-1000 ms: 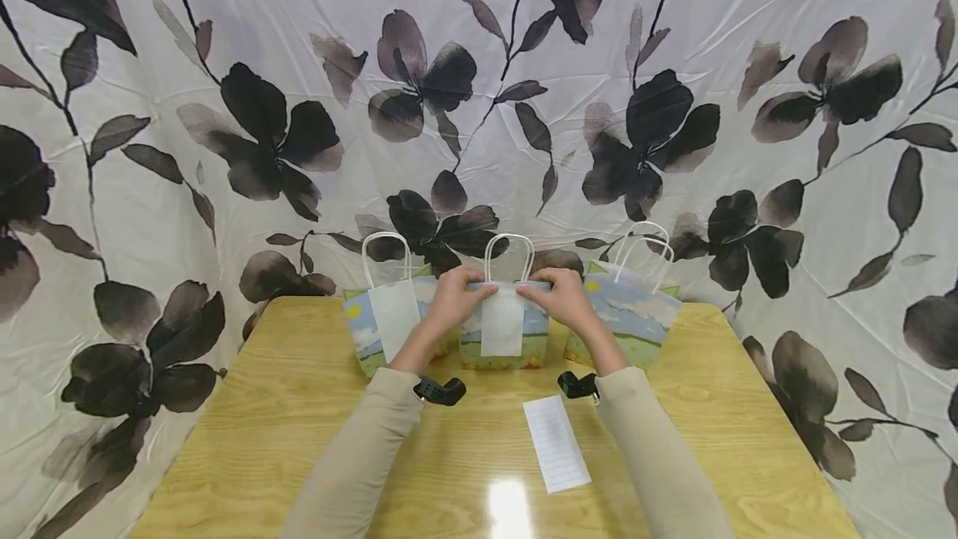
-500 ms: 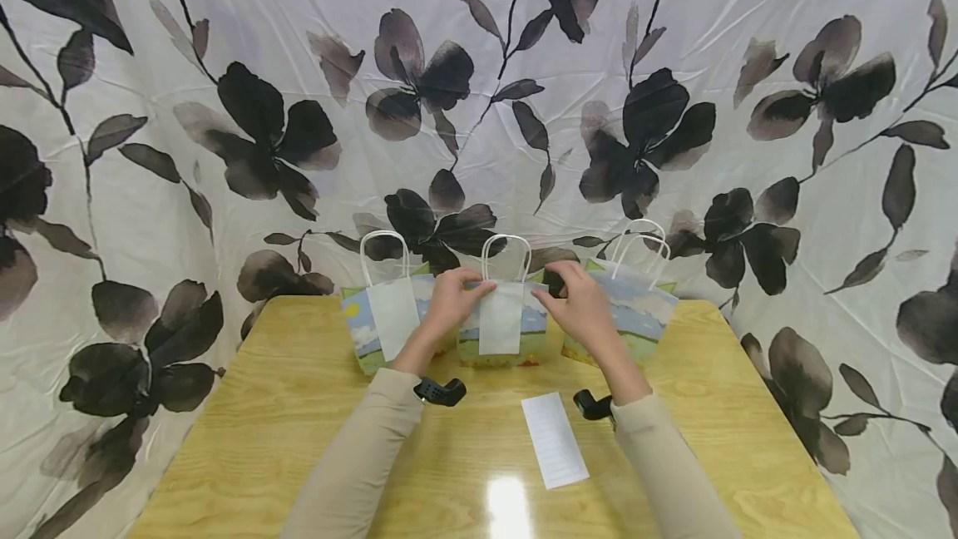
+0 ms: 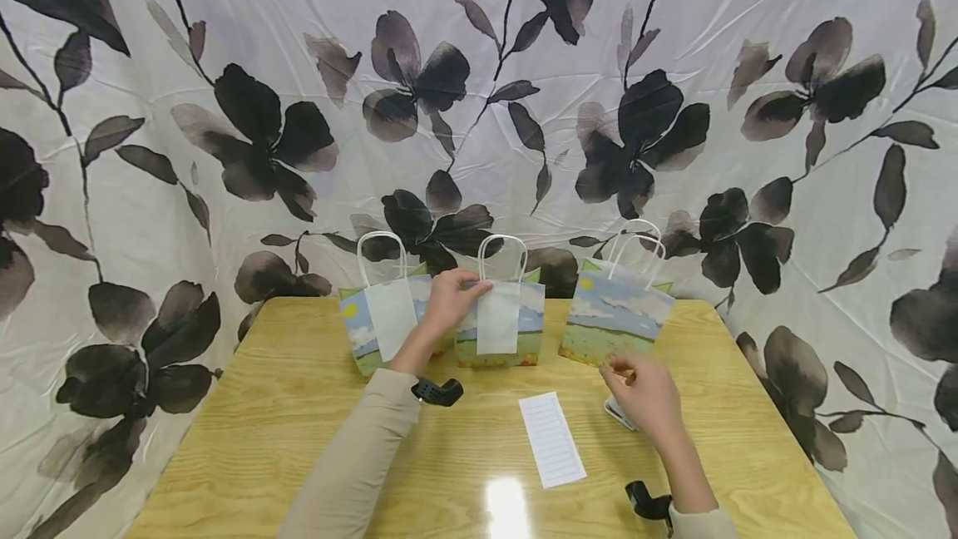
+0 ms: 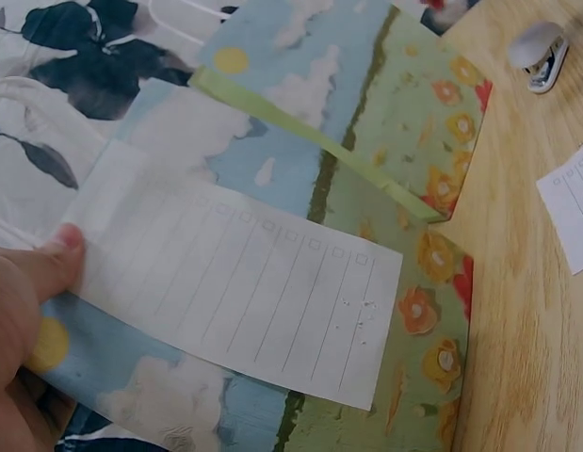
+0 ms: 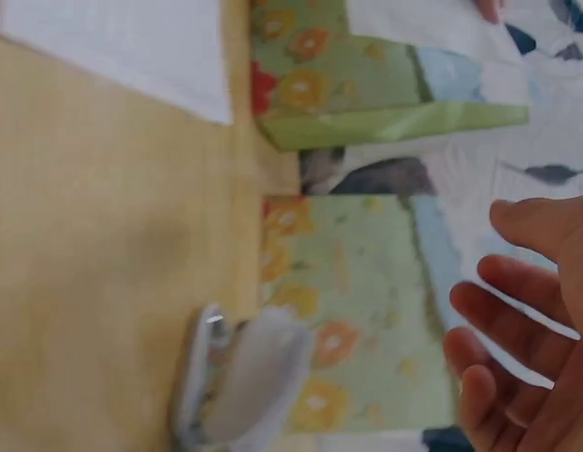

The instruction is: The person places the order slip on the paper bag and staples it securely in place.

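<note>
My left hand pinches the top edge of the middle paper gift bag, thumb on a white checklist slip lying against its front. Small check boxes and ruled lines show on that slip in the left wrist view. My right hand is over the table at the right, holding nothing, its fingers loosely bent in the right wrist view. Just below it, partly hidden by it in the head view, lies a small white stapler; the right wrist view shows the stapler larger.
Another landscape-printed gift bag with a white slip on its front stands at left. A third bag stands at right, no slip on its front. A loose checklist slip lies on the wooden table. Floral cloth hangs behind.
My right hand has let go of the middle bag's top edge and moved right and toward me, over the stapler. My left hand keeps its pinch on the bag and slip.
</note>
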A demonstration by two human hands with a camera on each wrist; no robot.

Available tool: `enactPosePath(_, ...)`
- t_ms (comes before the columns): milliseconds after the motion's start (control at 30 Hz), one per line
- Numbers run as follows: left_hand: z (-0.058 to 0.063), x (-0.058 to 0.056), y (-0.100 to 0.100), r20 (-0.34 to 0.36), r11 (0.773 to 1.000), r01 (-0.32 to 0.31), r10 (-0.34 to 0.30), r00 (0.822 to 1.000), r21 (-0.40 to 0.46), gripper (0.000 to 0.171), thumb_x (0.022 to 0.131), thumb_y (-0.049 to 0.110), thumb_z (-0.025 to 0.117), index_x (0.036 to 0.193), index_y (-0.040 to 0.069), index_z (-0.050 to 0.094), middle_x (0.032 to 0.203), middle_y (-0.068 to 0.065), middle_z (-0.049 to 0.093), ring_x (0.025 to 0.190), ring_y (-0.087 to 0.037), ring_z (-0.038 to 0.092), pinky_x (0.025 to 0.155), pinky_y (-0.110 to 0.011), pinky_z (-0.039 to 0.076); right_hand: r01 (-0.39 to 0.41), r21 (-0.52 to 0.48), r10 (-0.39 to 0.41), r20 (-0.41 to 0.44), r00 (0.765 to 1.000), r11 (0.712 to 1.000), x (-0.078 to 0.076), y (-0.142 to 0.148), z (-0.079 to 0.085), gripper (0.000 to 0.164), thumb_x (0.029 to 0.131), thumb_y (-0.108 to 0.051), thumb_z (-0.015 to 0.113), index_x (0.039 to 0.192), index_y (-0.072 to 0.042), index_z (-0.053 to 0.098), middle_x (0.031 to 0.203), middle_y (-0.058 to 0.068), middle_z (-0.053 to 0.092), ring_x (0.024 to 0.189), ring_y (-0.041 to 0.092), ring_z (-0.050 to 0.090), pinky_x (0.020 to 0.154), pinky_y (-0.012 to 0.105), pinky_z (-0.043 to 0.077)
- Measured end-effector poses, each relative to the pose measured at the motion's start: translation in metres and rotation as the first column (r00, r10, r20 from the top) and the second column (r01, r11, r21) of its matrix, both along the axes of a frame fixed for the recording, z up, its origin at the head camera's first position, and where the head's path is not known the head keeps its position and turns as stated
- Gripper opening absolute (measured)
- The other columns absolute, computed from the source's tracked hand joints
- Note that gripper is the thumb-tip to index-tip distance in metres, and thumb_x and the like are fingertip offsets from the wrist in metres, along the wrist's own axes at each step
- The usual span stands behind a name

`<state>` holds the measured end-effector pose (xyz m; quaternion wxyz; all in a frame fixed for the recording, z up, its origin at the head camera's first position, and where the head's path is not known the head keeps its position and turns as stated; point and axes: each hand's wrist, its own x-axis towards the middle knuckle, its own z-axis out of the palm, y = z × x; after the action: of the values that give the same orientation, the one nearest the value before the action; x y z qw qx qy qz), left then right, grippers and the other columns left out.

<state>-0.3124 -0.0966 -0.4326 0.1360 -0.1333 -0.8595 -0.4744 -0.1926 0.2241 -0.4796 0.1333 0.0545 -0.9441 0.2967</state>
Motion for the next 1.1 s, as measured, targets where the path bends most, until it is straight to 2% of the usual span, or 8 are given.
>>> enactPosePath(133,0.000,0.001,0.000,0.014,1.000,-0.005,0.004,1.000,0.007,0.024,0.088,0.024,0.074,0.099,0.003,0.077,0.102,-0.010,0.070,0.094,-0.026,0.064,0.077,-0.038,0.053,0.032,-0.039,-0.024,0.181,0.983,0.999,0.013,0.012,-0.017,0.046,0.087,-0.043,0.072,0.116,-0.008,0.069,0.112,0.009,0.067,0.091,0.028,0.062,0.067,0.044,0.051)
enactPosePath(300,0.001,0.001,0.000,0.035,1.000,-0.005,0.005,0.999,0.014,0.024,0.088,0.024,0.074,0.099,0.003,0.077,0.103,-0.010,0.070,0.095,-0.026,0.064,0.078,-0.039,0.053,0.057,-0.074,-0.028,0.347,0.937,0.996,0.019,0.021,-0.030,0.059,0.078,-0.046,0.080,0.121,-0.009,0.066,0.114,0.008,0.065,0.091,0.024,0.061,0.063,0.037,0.049)
enactPosePath(433,0.001,0.001,-0.001,0.019,1.000,-0.007,0.007,1.000,0.016,0.023,0.088,0.024,0.074,0.097,0.003,0.077,0.102,-0.010,0.070,0.094,-0.026,0.064,0.078,-0.039,0.053,0.052,-0.052,-0.033,0.315,0.949,0.997,0.019,0.024,-0.038,0.058,0.075,-0.034,0.085,0.121,-0.005,0.065,0.111,0.011,0.066,0.086,0.024,0.062,0.061,0.037,0.049)
enactPosePath(633,-0.001,0.002,0.000,0.013,1.000,-0.001,0.000,1.000,0.020,0.023,0.087,0.023,0.075,0.098,0.003,0.077,0.104,-0.010,0.070,0.095,-0.026,0.064,0.079,-0.039,0.053,0.063,-0.021,-0.056,0.265,0.963,0.998,0.017,0.028,-0.048,0.038,0.079,-0.021,0.082,0.110,-0.003,0.070,0.100,0.011,0.069,0.081,0.024,0.062,0.064,0.041,0.049)
enactPosePath(800,-0.003,0.000,0.001,0.021,1.000,0.004,-0.005,1.000,0.028,0.025,0.087,0.024,0.075,0.101,0.003,0.077,0.103,-0.010,0.070,0.094,-0.025,0.064,0.077,-0.038,0.053,0.046,-0.145,-0.006,0.267,0.964,0.988,0.011,0.025,-0.047,0.034,0.090,-0.018,0.070,0.114,0.004,0.058,0.107,0.020,0.063,0.091,0.030,0.062,0.070,0.042,0.051)
enactPosePath(900,-0.002,-0.002,0.000,0.017,1.000,-0.001,0.000,1.000,0.027,0.025,0.088,0.025,0.074,0.101,0.003,0.077,0.104,-0.009,0.070,0.094,-0.025,0.064,0.077,-0.038,0.053,0.007,-0.376,0.108,0.283,0.953,0.926,0.004,0.018,-0.039,0.037,0.099,-0.014,0.058,0.122,0.008,0.040,0.121,0.031,0.051,0.098,0.039,0.062,0.072,0.042,0.054)
enactPosePath(1000,-0.003,-0.002,0.000,0.016,1.000,-0.005,0.005,1.000,0.022,0.026,0.088,0.025,0.074,0.101,0.004,0.077,0.104,-0.009,0.070,0.095,-0.024,0.064,0.078,-0.038,0.053,0.001,-0.618,0.245,0.313,0.918,0.786,-0.004,0.007,-0.026,0.039,0.104,-0.012,0.046,0.131,0.007,0.025,0.129,0.033,0.037,0.102,0.044,0.059,0.075,0.044,0.055)
enactPosePath(1100,-0.005,0.000,-0.001,0.018,1.000,-0.009,0.009,1.000,0.019,0.026,0.088,0.026,0.074,0.101,0.004,0.077,0.105,-0.009,0.070,0.095,-0.024,0.064,0.079,-0.038,0.053,0.003,-0.738,0.355,0.328,0.875,0.675,-0.011,-0.004,-0.014,0.045,0.106,-0.010,0.040,0.141,0.010,0.019,0.129,0.032,0.034,0.101,0.039,0.056,0.078,0.039,0.054)
